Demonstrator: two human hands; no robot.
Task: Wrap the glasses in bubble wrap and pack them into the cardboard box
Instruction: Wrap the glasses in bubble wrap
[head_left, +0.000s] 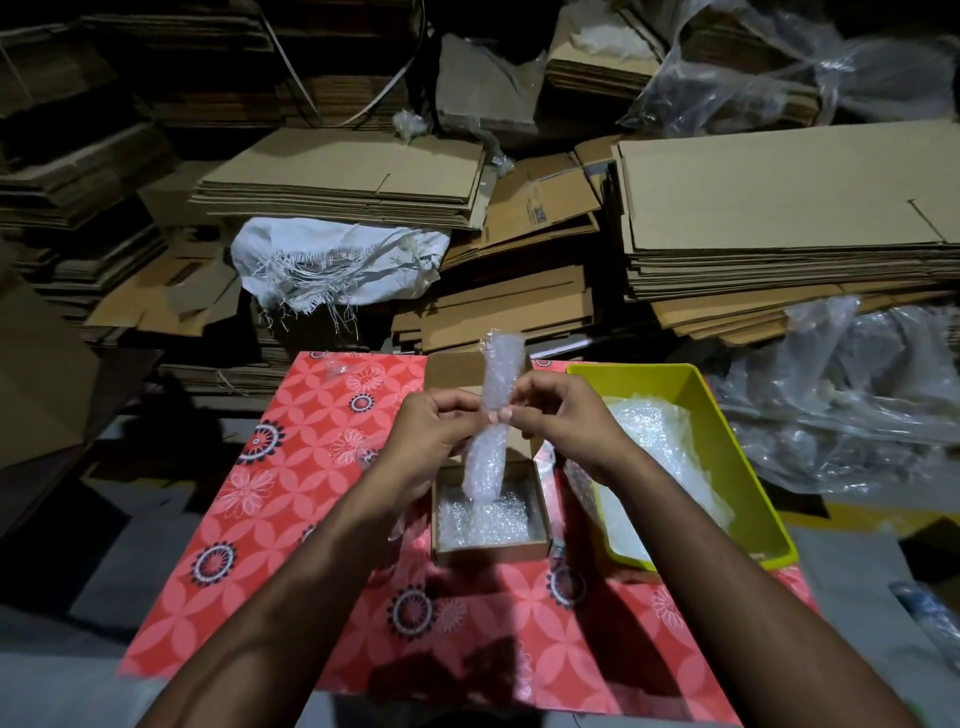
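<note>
a person's left hand (436, 431) and right hand (558, 415) pinch a long bubble-wrap bundle (493, 415) at its middle, holding it upright over an open cardboard box (488, 551) lined with bubble wrap, on a red floral cloth (291, 467). at three o'clock of the box sits a yellow tray (696, 384) of wrap sheets; flattened cartons (779, 208) pile up at twelve.
</note>
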